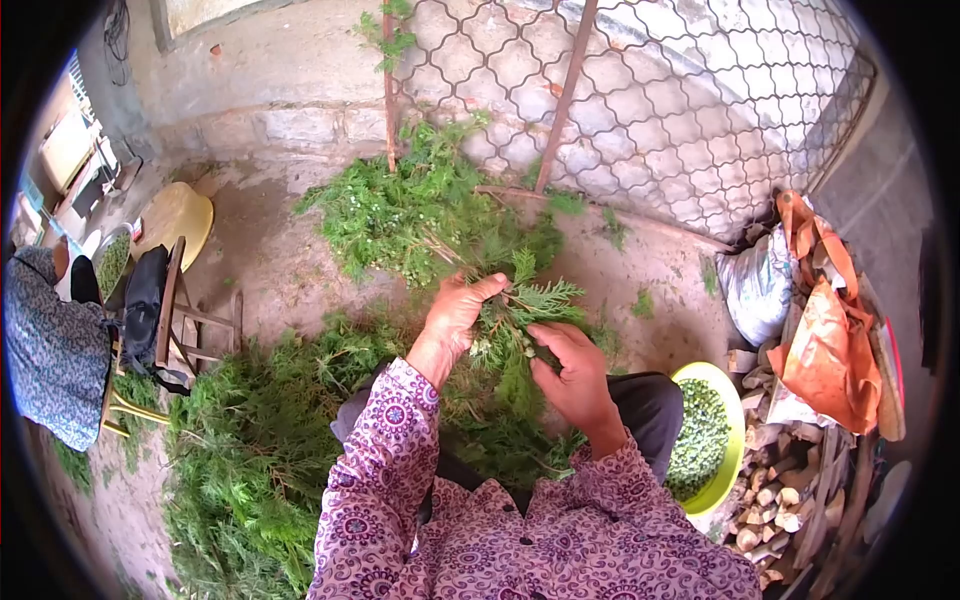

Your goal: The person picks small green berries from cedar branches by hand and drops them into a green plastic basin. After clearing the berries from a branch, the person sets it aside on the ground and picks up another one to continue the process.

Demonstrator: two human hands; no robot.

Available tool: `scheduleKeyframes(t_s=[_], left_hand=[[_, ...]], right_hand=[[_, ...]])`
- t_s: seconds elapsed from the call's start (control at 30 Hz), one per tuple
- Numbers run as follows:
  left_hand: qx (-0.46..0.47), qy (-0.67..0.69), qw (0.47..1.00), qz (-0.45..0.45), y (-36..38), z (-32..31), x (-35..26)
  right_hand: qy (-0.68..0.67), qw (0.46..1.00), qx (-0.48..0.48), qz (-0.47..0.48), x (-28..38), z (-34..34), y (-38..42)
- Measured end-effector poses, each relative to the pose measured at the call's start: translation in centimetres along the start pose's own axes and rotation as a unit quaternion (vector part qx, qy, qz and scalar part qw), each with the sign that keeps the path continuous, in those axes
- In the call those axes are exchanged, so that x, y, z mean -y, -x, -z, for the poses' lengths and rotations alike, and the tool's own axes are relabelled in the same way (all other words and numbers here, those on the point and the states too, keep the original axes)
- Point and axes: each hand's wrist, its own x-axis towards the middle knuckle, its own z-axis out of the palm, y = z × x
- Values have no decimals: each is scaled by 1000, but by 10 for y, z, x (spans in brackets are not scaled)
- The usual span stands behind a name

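Observation:
My left hand (458,318) is closed round the stems of a leafy green sprig (518,310), thumb on top, in front of my body. Close by on the right, my right hand (575,375) has its fingers bent against the sprig's lower leaves, where small pale berries show; whether its fingertips pinch anything is hidden. Beyond the hands lies a heap of cut branches (400,215) on the ground. A larger pile of green branches (270,460) spreads at the left of my legs. Beside my right knee, a yellow-green basin (737,440) holds many small pale green berries.
A metal lattice (640,110) leans along the wall. Stacked firewood (770,510), an orange bag (830,355) and a whitish sack (755,285) are at the right. At the left, a person (60,350) sits near a wooden chair (172,300) and a yellow tub (185,225).

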Motion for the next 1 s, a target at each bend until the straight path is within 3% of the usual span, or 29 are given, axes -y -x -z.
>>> scheduleKeyframes(t_s=[0.1,0.17,0.23,0.3,0.4,0.47,0.6,0.67,0.7,0.77,0.87,0.9,0.97,1.0], left_hand=[[-48,-13,999,-17,-2,4,6],[20,15,999,-24,13,-7,-6],[17,13,1000,-17,20,-11,-10],[-66,9,998,-12,20,-12,-9],[-26,-9,999,-19,20,-6,-10],[-43,-26,999,-19,13,-1,-4],[-58,-41,997,-18,18,-2,-6],[-59,-51,997,-13,25,-8,-12],[-61,-60,996,-9,26,-9,-13],[-69,-62,995,-20,24,-9,-9],[-78,-61,995,-34,16,-5,-3],[-80,-57,995,-37,15,-5,-2],[-46,-53,997,-45,14,-3,-2],[-12,-49,997,-54,14,-3,-2]], right_hand=[[21,999,24,26,-4,-9,-1],[13,999,50,16,-7,-16,-1],[3,998,66,-2,-8,-18,-2],[-7,997,80,-20,-7,-20,-3],[-55,993,91,-57,-6,-22,-2],[-206,955,117,-176,-9,-23,1],[-293,923,155,-196,-24,-20,3],[-432,857,126,-250,-25,-20,3],[-433,857,126,-251,-24,-19,2],[-512,789,106,-322,-20,-16,1],[-534,770,98,-336,-17,-16,0],[-534,769,98,-337,-20,-20,1],[-440,850,77,-279,-28,-31,3],[-440,850,76,-279,-26,-32,3]])
